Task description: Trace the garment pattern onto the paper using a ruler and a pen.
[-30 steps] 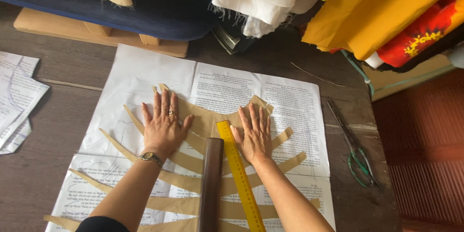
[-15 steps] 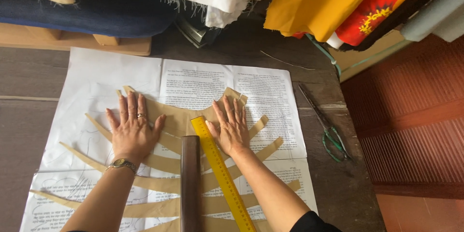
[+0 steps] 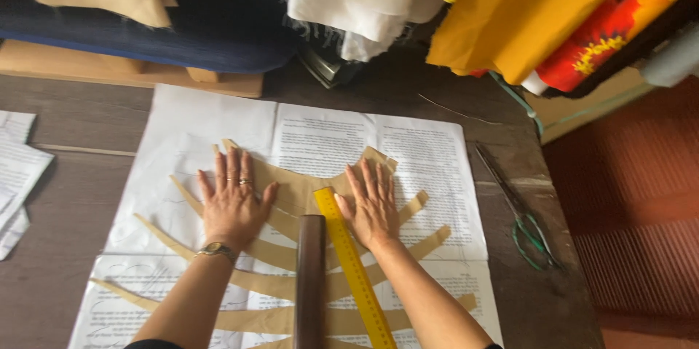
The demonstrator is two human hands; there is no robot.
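At the bottom edge, I see the tan slashed paper pattern, the dark bar and the yellow ruler run out of frame. My left hand and right hand lie flat, fingers spread, pressing the pattern onto newspaper.

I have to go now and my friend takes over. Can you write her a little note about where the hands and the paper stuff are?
Left hand: flat, fingers spread, pressing the tan slashed paper pattern; holds nothing.
Right hand: flat on the same pattern, thumb beside the yellow ruler.
A dark brown bar lies down the pattern's middle, left of the ruler.
Pattern strips are fanned out over newspaper sheets.
Green-handled scissors lie untouched on the table to the right.
Done: strips cut and spread. No outline around them is visible on the newspaper.
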